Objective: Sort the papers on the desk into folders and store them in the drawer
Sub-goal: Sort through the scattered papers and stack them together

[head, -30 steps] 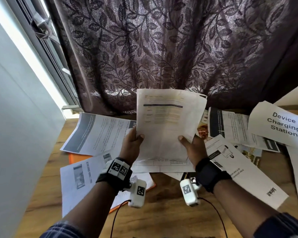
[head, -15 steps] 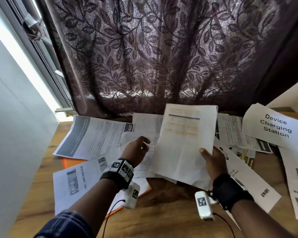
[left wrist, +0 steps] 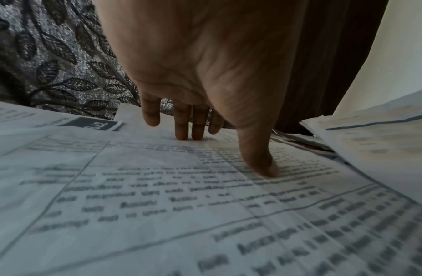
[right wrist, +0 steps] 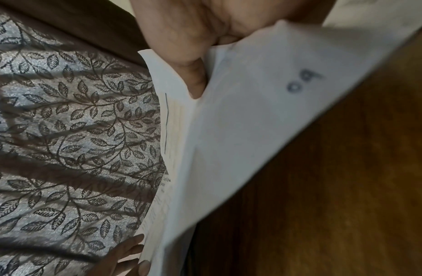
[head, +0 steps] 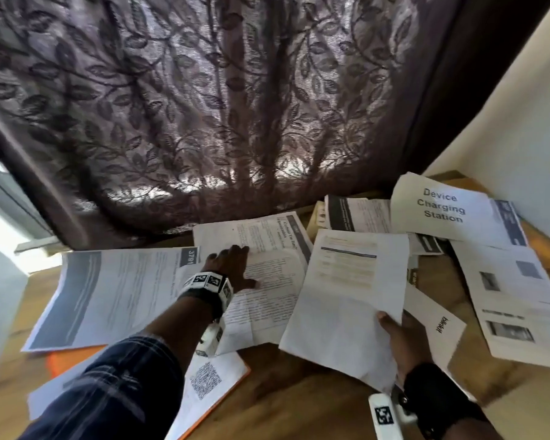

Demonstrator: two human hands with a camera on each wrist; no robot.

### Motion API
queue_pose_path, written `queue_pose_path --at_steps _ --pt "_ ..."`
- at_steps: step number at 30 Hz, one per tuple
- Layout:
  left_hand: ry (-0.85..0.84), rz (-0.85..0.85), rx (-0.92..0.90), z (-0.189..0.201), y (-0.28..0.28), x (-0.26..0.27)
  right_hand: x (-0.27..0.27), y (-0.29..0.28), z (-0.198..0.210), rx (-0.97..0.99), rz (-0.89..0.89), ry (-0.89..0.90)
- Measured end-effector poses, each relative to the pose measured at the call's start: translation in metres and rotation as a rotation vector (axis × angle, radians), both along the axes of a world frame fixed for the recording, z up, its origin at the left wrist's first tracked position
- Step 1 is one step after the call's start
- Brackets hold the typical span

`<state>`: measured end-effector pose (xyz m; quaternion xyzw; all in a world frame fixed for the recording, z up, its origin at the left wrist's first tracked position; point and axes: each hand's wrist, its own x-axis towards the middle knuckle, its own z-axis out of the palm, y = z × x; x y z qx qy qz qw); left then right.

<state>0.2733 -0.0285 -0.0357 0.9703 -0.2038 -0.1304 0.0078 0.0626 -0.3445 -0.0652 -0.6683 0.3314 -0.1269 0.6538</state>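
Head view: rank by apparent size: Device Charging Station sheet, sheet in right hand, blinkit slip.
1. sheet in right hand, though it's lifted nearer the camera
2. Device Charging Station sheet
3. blinkit slip, partly covered, so true size unsure

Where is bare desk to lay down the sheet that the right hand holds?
Bare wood shows at the near edge, between the orange folder and the right hand. The left hand presses the middle papers; everywhere behind, sheets overlap.

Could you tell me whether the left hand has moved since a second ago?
Yes. The left hand left the held sheet and reached forward onto the text page, toward the curtain.
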Motion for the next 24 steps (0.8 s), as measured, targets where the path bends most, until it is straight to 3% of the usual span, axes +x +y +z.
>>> queue_pose_path --at_steps 10,16,24 --pt "0.065 -0.034 -0.009 -0.002 0.001 0.025 -0.014 0.013 0.012 0.048 -0.024 0.002" --pt "0.211 -0.007 -0.134 -0.003 -0.001 0.033 -0.014 0.015 0.020 0.069 -0.020 -0.008" --pt "0.136 0.073 -0.229 0.005 0.017 0.029 -0.008 0.011 0.018 0.098 0.009 -0.010"
